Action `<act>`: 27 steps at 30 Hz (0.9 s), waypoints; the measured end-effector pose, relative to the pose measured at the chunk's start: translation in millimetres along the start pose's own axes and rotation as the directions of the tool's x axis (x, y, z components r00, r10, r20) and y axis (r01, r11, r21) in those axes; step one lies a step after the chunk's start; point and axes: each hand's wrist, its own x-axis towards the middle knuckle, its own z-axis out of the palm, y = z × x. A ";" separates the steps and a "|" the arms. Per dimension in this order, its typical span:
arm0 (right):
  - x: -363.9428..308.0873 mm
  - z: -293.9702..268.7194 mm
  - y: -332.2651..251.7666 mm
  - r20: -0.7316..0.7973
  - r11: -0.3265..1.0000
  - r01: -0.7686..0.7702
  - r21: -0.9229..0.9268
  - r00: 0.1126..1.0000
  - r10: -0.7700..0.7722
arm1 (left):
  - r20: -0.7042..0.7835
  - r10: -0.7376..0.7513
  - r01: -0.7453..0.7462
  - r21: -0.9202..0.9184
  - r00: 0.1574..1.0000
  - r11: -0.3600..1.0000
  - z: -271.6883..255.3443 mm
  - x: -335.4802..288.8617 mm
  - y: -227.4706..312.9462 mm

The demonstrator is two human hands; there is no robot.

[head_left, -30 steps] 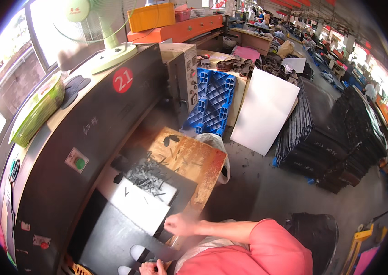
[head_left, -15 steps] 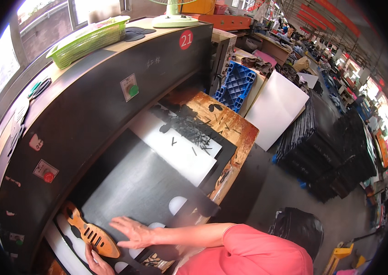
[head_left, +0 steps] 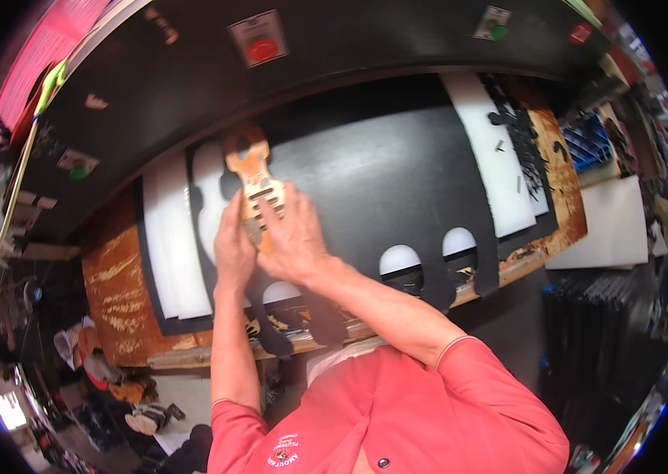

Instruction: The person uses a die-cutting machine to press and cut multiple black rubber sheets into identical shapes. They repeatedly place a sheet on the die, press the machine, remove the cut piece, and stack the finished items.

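The far side of a worn brown wooden worktable (head_left: 117,292) is bounded by a broad black panel (head_left: 381,39) with a round red button (head_left: 263,50). At the left, long flat white sheets (head_left: 164,245) are laid beside a smooth black sheet (head_left: 381,166). On that sheet's left part, close to a long white-showing cut-out (head_left: 209,174), a sole-shaped, orange-brown slotted block (head_left: 253,167) is set. Its left edge is met by the left hand (head_left: 235,249), its slotted face and right side by the right hand (head_left: 294,241), apparently to steady it from both sides; whether it is gripped cannot be told, its near end being covered. Farther right, the near edge is interrupted by round-ended openings (head_left: 401,259), then a white board (head_left: 500,174) is bordered by black scraps (head_left: 519,142); a blue plastic pallet (head_left: 587,144) is seen beyond.
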 end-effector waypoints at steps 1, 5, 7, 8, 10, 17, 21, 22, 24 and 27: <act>3.4 -1.5 0.4 -0.009 0.999 -0.011 0.046 1.000 0.011 | -0.003 0.039 -0.039 0.039 0.999 0.998 0.3 -0.4 2.3; 10.6 -25.1 15.1 0.015 0.956 -0.030 0.291 1.000 0.026 | -0.017 0.005 -0.002 0.142 1.000 0.990 4.0 0.2 8.2; 16.4 -49.4 38.4 0.178 0.850 -0.171 0.499 0.980 0.093 | -0.026 0.038 -0.033 0.185 0.999 0.982 5.9 1.3 8.3; 20.3 -62.6 51.9 0.266 0.696 -0.241 0.676 0.961 0.074 | -0.036 0.093 -0.082 0.244 0.995 0.966 6.9 2.2 7.8; 20.9 -83.5 71.9 0.396 0.353 -0.390 0.850 0.916 0.059 | -0.044 0.142 -0.123 0.297 0.989 0.947 9.3 3.0 6.9; -29.6 -156.8 99.6 0.249 0.124 -0.286 0.950 0.936 0.250 | -0.073 0.087 -0.064 0.277 0.994 0.959 8.4 3.6 11.7; -47.0 -228.4 119.8 0.013 0.128 -0.057 0.990 0.947 0.322 | -0.113 0.083 -0.054 0.243 0.990 0.968 14.3 7.2 21.9; -50.6 -249.7 127.5 -0.035 0.111 0.000 0.994 0.947 0.318 | -0.087 0.085 -0.059 0.273 0.993 0.960 17.3 8.3 25.1; -57.3 -284.3 145.3 -0.072 -0.078 0.104 0.991 0.937 0.342 | -0.066 0.097 -0.069 0.332 0.993 0.941 24.4 10.6 32.3; -66.0 -303.4 182.9 0.012 -0.626 0.215 0.750 0.941 0.337 | -0.091 0.079 -0.036 0.403 0.993 0.914 32.8 14.9 41.2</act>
